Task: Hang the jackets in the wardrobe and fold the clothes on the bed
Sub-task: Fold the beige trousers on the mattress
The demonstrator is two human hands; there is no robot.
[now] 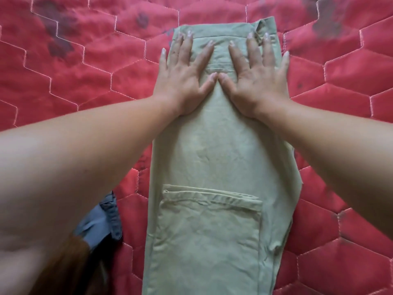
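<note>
Pale green cargo trousers (221, 158) lie lengthwise on the bed, folded leg over leg, with the waistband at the far end and a flap pocket near me. My left hand (185, 75) lies flat on the trousers just below the waistband, fingers spread and straight. Beside it my right hand (258, 77) presses the cloth the same way, and the two thumbs touch at the middle. Neither hand grips anything.
A red quilted bedcover (85, 77) with hexagon stitching and dark blotches fills the view around the trousers. A grey-blue garment (102, 222) lies at the lower left, partly under my left forearm.
</note>
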